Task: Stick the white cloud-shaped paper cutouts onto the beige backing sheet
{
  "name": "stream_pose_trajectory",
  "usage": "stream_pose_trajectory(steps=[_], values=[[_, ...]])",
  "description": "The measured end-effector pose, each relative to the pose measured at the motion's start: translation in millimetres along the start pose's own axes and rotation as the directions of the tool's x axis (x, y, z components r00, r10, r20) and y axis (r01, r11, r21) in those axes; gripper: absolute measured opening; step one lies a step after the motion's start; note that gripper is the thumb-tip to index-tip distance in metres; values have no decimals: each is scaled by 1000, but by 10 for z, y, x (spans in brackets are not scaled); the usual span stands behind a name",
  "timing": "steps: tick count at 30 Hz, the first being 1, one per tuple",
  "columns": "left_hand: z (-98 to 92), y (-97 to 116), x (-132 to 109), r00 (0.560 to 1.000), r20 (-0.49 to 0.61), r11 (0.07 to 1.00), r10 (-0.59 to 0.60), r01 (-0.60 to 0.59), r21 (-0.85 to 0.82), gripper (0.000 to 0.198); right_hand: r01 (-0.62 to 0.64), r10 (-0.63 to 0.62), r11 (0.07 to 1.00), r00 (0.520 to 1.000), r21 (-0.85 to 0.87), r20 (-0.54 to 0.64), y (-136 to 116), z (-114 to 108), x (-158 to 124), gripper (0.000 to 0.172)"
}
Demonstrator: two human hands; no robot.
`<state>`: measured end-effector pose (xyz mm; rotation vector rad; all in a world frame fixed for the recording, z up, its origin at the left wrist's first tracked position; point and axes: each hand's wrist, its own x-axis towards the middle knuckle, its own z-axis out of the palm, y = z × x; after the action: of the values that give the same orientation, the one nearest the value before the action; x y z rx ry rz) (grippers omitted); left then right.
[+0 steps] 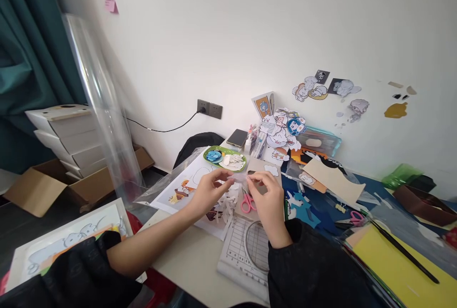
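Above the middle of the table, my left hand (209, 191) and my right hand (269, 201) meet with their fingertips pinched on a small pale, partly see-through piece (240, 179) held between them. Pink-handled scissors (247, 202) lie on the table just under the hands. A printed sheet with cartoon figures (178, 189) and white paper scraps (228, 203) lie beneath my left hand. A green tray (224, 158) with blue and white cut-outs sits just beyond. Both forearms come in from the bottom edge in dark sleeves.
A ruled sheet with a wire ring (250, 246) lies near the front edge. Yellow paper (400, 265) with a black stick (403, 251) is at the right. A clear film roll (103, 108), cardboard boxes (43, 184) and white drawers (67, 132) stand at the left. Cartoon cut-outs (282, 132) crowd the back.
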<state>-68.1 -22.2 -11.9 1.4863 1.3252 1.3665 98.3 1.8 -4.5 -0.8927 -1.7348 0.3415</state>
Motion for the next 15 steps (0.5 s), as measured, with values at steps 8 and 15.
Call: stream_pose_trajectory(steps=[8,15], values=[[-10,18,47,945,265,910,-193,274,-311,42,544,-568,719,819,-434,85,-34,-12,-82,14],[-8,-55,71,957,164,953,-237,263,-154,31,311,-172,800,938,-512,300,178,-232,75,18]])
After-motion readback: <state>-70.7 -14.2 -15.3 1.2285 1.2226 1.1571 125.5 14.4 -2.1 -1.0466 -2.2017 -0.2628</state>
